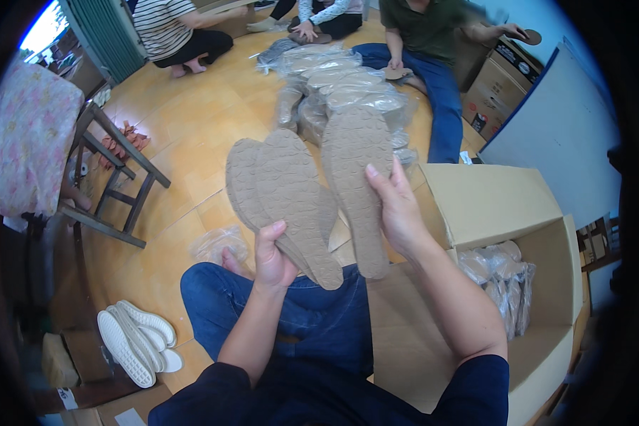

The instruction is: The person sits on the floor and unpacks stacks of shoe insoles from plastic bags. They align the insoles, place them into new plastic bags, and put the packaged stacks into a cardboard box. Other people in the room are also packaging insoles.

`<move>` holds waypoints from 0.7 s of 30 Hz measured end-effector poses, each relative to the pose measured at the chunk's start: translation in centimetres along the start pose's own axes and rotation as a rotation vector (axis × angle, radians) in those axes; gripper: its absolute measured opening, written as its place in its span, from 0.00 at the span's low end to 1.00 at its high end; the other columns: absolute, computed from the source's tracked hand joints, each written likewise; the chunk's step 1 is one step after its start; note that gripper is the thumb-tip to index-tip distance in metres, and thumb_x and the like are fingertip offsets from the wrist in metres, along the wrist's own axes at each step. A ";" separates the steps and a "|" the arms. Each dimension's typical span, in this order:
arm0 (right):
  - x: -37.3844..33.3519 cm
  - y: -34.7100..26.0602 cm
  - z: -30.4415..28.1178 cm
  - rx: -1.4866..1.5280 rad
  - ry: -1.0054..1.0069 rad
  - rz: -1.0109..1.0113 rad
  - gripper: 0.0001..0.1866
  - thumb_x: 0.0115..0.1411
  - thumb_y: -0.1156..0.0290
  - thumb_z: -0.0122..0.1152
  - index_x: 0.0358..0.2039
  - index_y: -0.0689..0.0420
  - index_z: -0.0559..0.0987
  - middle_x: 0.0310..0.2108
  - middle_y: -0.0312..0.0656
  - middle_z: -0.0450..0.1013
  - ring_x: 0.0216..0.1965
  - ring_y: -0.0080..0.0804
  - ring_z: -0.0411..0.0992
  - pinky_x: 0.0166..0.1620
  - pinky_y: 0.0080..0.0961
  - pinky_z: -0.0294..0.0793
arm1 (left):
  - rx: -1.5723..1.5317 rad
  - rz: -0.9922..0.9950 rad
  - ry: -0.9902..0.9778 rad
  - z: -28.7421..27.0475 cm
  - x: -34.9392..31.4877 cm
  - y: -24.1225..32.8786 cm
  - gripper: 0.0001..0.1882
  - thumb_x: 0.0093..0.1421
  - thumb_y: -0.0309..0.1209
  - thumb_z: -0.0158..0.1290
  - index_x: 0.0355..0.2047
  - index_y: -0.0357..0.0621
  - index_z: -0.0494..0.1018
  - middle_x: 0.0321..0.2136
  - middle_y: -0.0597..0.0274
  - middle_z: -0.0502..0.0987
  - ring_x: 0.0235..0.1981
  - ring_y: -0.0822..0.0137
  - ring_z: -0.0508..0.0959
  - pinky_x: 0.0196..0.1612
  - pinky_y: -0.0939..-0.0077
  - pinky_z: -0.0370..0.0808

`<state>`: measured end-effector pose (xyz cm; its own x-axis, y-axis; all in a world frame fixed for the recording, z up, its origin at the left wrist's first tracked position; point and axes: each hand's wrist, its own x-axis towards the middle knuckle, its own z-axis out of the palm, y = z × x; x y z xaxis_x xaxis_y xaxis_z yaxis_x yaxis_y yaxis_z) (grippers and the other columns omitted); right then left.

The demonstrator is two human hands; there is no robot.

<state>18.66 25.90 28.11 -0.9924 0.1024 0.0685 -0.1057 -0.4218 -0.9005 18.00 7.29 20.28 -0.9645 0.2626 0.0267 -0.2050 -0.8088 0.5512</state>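
Observation:
Several brown textured insoles [287, 188] are fanned out in my left hand [271, 259], the thumb pressed on their face and the fingers behind them. My right hand [397, 206] grips another brown insole [357, 170] by its side edge, thumb in front. It stands upright just right of the fanned ones, all raised above my lap. Whether more than one lies in my right hand is hidden. Beyond them, plastic-wrapped bundles [348, 78] are heaped on the floor.
To my right stands an open cardboard box [557, 284] with plastic-wrapped insoles [500, 273] inside. White shoe soles [136, 341] lie at lower left. A wooden stool [124, 184] with flowered cloth [32, 135] is at left. Several people sit or squat at the back; one holds insoles [397, 72].

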 end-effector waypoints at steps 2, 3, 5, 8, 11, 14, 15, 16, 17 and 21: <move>0.2 -0.4 0.1 0.024 0.061 0.035 0.26 0.67 0.67 0.50 0.63 0.55 0.57 0.57 0.42 0.65 0.57 0.30 0.64 0.59 0.29 0.64 | 0.010 -0.016 0.038 -0.1 0.1 -0.1 0.30 0.55 0.32 0.50 0.59 0.37 0.60 0.53 0.53 0.70 0.54 0.57 0.71 0.59 0.62 0.68; 0.1 -0.7 0.1 0.058 0.072 0.062 0.26 0.67 0.67 0.50 0.63 0.55 0.57 0.56 0.42 0.65 0.56 0.30 0.65 0.58 0.30 0.65 | 0.030 -0.028 0.085 0.0 0.0 -0.1 0.30 0.55 0.32 0.50 0.59 0.37 0.60 0.53 0.53 0.70 0.54 0.57 0.72 0.58 0.62 0.68; 0.0 -0.8 0.3 0.177 0.087 0.119 0.25 0.66 0.67 0.51 0.61 0.55 0.58 0.55 0.42 0.66 0.56 0.32 0.66 0.58 0.34 0.67 | 0.035 0.022 0.044 0.4 0.1 -0.2 0.29 0.56 0.26 0.50 0.59 0.37 0.60 0.53 0.53 0.70 0.54 0.60 0.71 0.58 0.64 0.69; -0.4 0.2 0.9 0.110 0.008 0.136 0.25 0.66 0.67 0.51 0.61 0.55 0.59 0.55 0.42 0.66 0.56 0.30 0.65 0.58 0.32 0.66 | 0.113 0.077 0.023 1.5 0.4 -1.1 0.27 0.59 0.24 0.51 0.59 0.38 0.59 0.53 0.54 0.70 0.53 0.61 0.72 0.57 0.65 0.69; -0.5 1.4 1.0 0.015 -0.027 0.155 0.26 0.66 0.67 0.52 0.62 0.56 0.58 0.56 0.42 0.65 0.56 0.29 0.65 0.58 0.29 0.65 | 0.160 0.069 -0.014 2.2 0.6 -1.4 0.27 0.60 0.24 0.51 0.59 0.39 0.59 0.53 0.54 0.69 0.53 0.61 0.71 0.57 0.65 0.69; 0.2 1.1 0.1 0.005 0.049 0.108 0.24 0.66 0.66 0.51 0.60 0.57 0.60 0.55 0.42 0.66 0.55 0.30 0.66 0.58 0.30 0.65 | 0.084 -0.051 -0.015 1.9 0.6 -0.8 0.26 0.61 0.25 0.50 0.59 0.38 0.59 0.53 0.53 0.69 0.53 0.62 0.72 0.57 0.66 0.69; 0.6 0.6 -0.5 0.022 0.113 0.121 0.24 0.66 0.65 0.50 0.60 0.58 0.60 0.55 0.41 0.66 0.56 0.31 0.65 0.59 0.31 0.65 | 0.049 -0.111 -0.004 1.6 0.5 -0.4 0.26 0.61 0.25 0.50 0.59 0.38 0.59 0.53 0.53 0.69 0.53 0.62 0.72 0.57 0.66 0.70; 0.9 0.1 -1.0 0.061 0.147 0.122 0.25 0.66 0.63 0.49 0.61 0.58 0.60 0.55 0.41 0.67 0.56 0.32 0.65 0.59 0.31 0.64 | -0.086 -0.142 -0.039 1.4 0.5 -0.1 0.26 0.61 0.25 0.50 0.59 0.38 0.59 0.53 0.53 0.70 0.52 0.62 0.73 0.57 0.66 0.70; 1.2 -0.1 -1.3 0.113 0.163 0.152 0.24 0.66 0.61 0.47 0.59 0.58 0.63 0.54 0.41 0.68 0.56 0.33 0.66 0.59 0.32 0.64 | -0.215 -0.177 -0.076 1.1 0.6 0.2 0.25 0.61 0.25 0.50 0.59 0.37 0.59 0.53 0.53 0.70 0.51 0.62 0.73 0.56 0.66 0.71; 0.6 0.8 -0.7 0.194 0.193 0.237 0.23 0.65 0.62 0.49 0.58 0.58 0.64 0.53 0.42 0.68 0.55 0.32 0.66 0.59 0.31 0.64 | -0.171 -0.200 0.064 1.0 1.2 -0.3 0.23 0.63 0.28 0.49 0.58 0.36 0.61 0.52 0.53 0.71 0.50 0.63 0.74 0.55 0.65 0.72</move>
<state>18.00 26.28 27.15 -0.9626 0.1415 -0.2313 0.0976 -0.6151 -0.7824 17.09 8.42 21.00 -0.9097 0.3963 -0.1245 -0.4120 -0.8229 0.3912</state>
